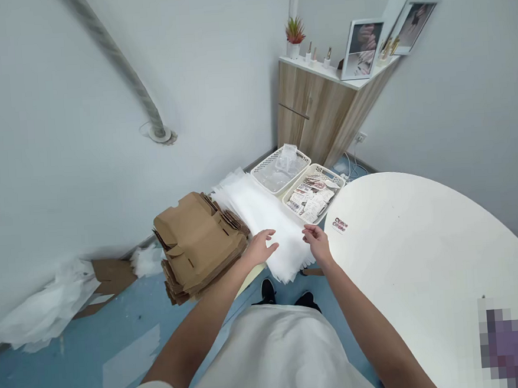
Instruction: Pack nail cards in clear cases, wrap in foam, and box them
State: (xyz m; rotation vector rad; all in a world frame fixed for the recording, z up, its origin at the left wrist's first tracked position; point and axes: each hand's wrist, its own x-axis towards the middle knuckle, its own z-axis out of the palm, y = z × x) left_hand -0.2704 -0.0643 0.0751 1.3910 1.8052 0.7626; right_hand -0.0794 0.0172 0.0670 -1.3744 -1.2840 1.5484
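A long, fanned stack of thin white sheets (260, 208) is laid slantwise in front of the person, between a pile of brown cardboard boxes and a round white counter; its near end is extended above the floor. Over its left edge the left hand (260, 249) is held with a wide grip, thumb and fingers parted. The right hand (318, 243) is held at the stack's right edge, close to the counter. Its grip is narrow, the thumb and fingertips drawn together; whether a sheet is pinched there cannot be told.

On the left, the pile of flattened brown cardboard boxes (204, 233) is stacked just beside the sheets. Beyond the sheets, two white plastic baskets are set side by side: clear plastic bags (287, 161) are held in the farther basket (262, 185), and printed cards (312, 199) are heaped in the nearer basket (334, 176). On the round white counter (421, 236), a small printed card (340, 225) is placed near the left edge, and a patch at the lower right is blurred by pixelation.

Farther back, a wood-grain cabinet (315, 107) with a white top is stood against the wall, topped by a potted red-and-green plant (294, 35) and a white-framed picture (363, 48). At the far left, crumpled translucent white plastic (49, 303) is gathered on the blue floor (77, 378). A wrapped grey pipe (121, 67) is run down to the wall above.
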